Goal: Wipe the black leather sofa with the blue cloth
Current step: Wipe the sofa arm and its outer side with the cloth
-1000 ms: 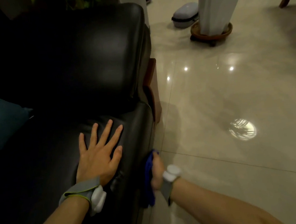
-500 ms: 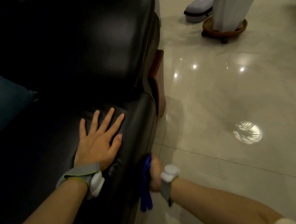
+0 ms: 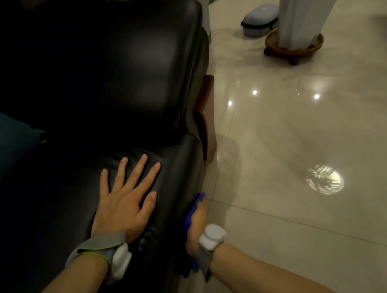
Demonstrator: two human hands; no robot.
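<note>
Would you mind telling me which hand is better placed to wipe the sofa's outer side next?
Right. The right hand already grips the blue cloth against the black leather sofa side; the left hand lies flat, empty, on the seat.

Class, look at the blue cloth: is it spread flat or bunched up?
Bunched up. The blue cloth is gathered in the right hand, pressed against the sofa's outer side.

The sofa (image 3: 116, 87) filling the left of the frame is black leather, smooth with a soft sheen. At lower centre, the cloth (image 3: 190, 217) looks like soft blue fabric. The floor (image 3: 305, 135) on the right is glossy pale tile, mirroring lights. At upper right, a round wooden stand (image 3: 294, 48) looks matt.
</note>
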